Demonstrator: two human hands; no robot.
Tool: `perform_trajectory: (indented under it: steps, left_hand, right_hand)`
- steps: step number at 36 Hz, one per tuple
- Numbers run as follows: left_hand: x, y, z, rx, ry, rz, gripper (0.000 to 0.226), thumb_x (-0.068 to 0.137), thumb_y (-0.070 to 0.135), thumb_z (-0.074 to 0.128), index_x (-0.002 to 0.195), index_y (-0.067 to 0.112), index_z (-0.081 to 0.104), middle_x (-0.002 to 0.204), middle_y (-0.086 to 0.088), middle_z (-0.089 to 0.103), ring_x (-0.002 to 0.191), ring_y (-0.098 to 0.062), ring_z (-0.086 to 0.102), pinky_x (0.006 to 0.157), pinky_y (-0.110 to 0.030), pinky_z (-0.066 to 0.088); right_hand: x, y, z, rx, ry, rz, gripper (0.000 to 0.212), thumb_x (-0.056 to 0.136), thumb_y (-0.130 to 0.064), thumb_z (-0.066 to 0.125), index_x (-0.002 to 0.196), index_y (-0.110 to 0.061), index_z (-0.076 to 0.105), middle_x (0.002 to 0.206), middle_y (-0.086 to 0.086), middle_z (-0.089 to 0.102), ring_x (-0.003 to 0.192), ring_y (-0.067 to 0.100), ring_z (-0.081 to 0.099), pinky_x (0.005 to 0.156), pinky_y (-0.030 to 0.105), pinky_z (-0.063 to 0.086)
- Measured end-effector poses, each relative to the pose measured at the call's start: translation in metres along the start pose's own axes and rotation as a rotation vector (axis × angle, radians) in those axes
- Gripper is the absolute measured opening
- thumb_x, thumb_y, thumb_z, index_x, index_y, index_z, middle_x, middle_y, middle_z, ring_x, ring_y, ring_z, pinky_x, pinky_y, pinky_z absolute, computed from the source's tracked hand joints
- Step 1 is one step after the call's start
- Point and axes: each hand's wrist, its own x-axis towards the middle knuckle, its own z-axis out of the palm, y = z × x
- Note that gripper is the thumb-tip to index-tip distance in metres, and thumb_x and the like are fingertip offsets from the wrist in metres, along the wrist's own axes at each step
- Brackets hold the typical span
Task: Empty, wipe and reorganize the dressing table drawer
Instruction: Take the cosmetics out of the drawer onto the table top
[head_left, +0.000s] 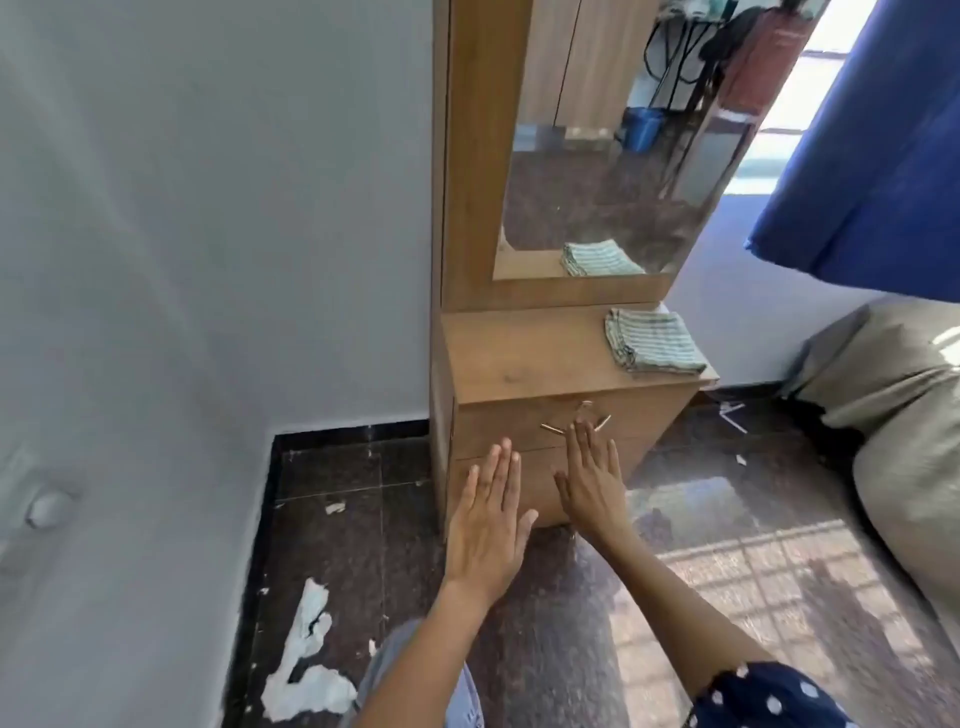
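A narrow wooden dressing table (524, 364) stands against the wall with a tall mirror (613, 156) above its top. Its upper drawer (498, 423) is shut and carries a brass handle (576, 423). A folded green striped cloth (652, 340) lies on the right of the tabletop. My left hand (488, 525) is held flat, fingers together, in front of the lower front panel (535, 488). My right hand (592, 478) is also flat and empty, its fingertips just below the brass handle.
A grey wall runs along the left. Dark polished floor tiles (337, 545) carry white paint patches (306, 670) and small scraps. A beige cushion or bean bag (904, 415) lies at the right, under a blue curtain (872, 171).
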Motion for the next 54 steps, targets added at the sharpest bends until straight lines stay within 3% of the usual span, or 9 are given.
perform_trajectory:
  steps: [10,22,28,32,34,37,41,44,54]
  left_hand:
    - [0.027,-0.007,0.041,0.091,0.091,0.062,0.065,0.099,0.045,0.022,0.151,0.006,0.013,0.16,-0.01,0.005,0.147,-0.021,0.002,0.117,-0.041,0.009]
    - [0.034,0.017,0.011,0.065,0.123,-0.012,0.068,0.095,0.044,0.027,0.152,0.011,0.01,0.159,-0.011,0.004,0.147,-0.026,0.001,0.117,-0.045,0.001]
    - [0.025,0.024,-0.007,0.09,0.059,-0.016,0.061,0.095,0.044,0.024,0.147,0.012,0.033,0.151,-0.011,0.034,0.142,-0.029,0.026,0.115,-0.049,0.01]
    - [0.018,0.035,-0.015,0.079,0.029,-0.021,0.051,0.096,0.041,0.032,0.13,0.013,0.057,0.133,-0.008,0.057,0.125,-0.026,0.052,0.111,-0.048,0.023]
    - [0.013,0.041,-0.016,0.047,0.055,0.0,0.037,0.092,0.036,0.054,0.12,0.014,0.065,0.125,-0.007,0.064,0.117,-0.024,0.059,0.107,-0.047,0.034]
    - [0.005,0.046,-0.02,-0.009,0.017,-0.002,0.033,0.082,0.029,0.072,0.112,0.016,0.068,0.124,-0.005,0.064,0.114,-0.023,0.061,0.104,-0.046,0.038]
    - [-0.002,0.049,-0.029,-0.064,-0.044,0.021,0.032,0.097,0.034,0.047,0.126,0.025,0.055,0.146,0.001,0.043,0.134,-0.016,0.041,0.115,-0.039,0.02]
    - [-0.005,0.05,-0.037,-0.087,-0.093,0.027,0.032,0.1,0.038,0.036,0.127,0.03,0.051,0.151,0.005,0.034,0.138,-0.01,0.033,0.115,-0.034,0.018]
    - [-0.004,0.054,-0.063,-0.025,-0.182,0.019,0.035,0.099,0.044,0.038,0.125,0.034,0.058,0.132,0.012,0.057,0.112,-0.018,0.056,0.099,-0.029,0.035]
  right_hand:
    - [0.008,-0.01,0.033,0.041,0.205,0.064,0.052,0.095,-0.029,0.028,0.138,-0.003,0.045,0.14,0.015,0.05,0.133,0.029,0.044,0.11,0.049,0.033]
    - [-0.018,0.006,0.0,0.012,0.193,-0.074,0.041,0.076,-0.012,0.064,0.117,-0.006,0.06,0.104,0.009,0.065,0.1,0.028,0.061,0.099,0.044,0.042]
    - [-0.057,0.018,-0.045,0.24,0.297,-0.082,0.02,0.08,-0.011,0.072,0.099,-0.016,0.072,0.099,-0.005,0.07,0.079,0.017,0.069,0.059,0.027,0.052]
    - [-0.057,0.024,-0.071,0.323,0.464,-0.185,0.02,0.087,-0.022,0.068,0.106,-0.016,0.072,0.115,-0.004,0.069,0.102,0.012,0.066,0.081,0.025,0.054]
    - [-0.051,0.028,-0.073,0.337,0.409,-0.274,0.026,0.089,-0.032,0.063,0.107,-0.016,0.073,0.123,-0.002,0.067,0.116,0.012,0.06,0.101,0.033,0.046]
    - [-0.049,0.032,-0.075,0.395,0.275,-0.372,0.039,0.089,-0.046,0.054,0.103,-0.016,0.075,0.116,-0.003,0.07,0.112,0.01,0.063,0.102,0.037,0.045]
    - [-0.055,0.038,-0.084,0.489,0.123,-0.403,0.045,0.085,-0.053,0.054,0.103,-0.017,0.076,0.107,-0.005,0.073,0.101,0.007,0.067,0.101,0.021,0.042]
    - [-0.055,0.042,-0.093,0.489,0.038,-0.393,0.039,0.08,-0.05,0.064,0.103,-0.021,0.076,0.103,-0.007,0.074,0.097,0.008,0.069,0.092,0.027,0.052]
    - [-0.062,0.036,-0.11,0.482,-0.114,-0.274,0.034,0.077,-0.037,0.076,0.107,-0.021,0.074,0.106,-0.003,0.073,0.1,0.009,0.068,0.095,0.025,0.05]
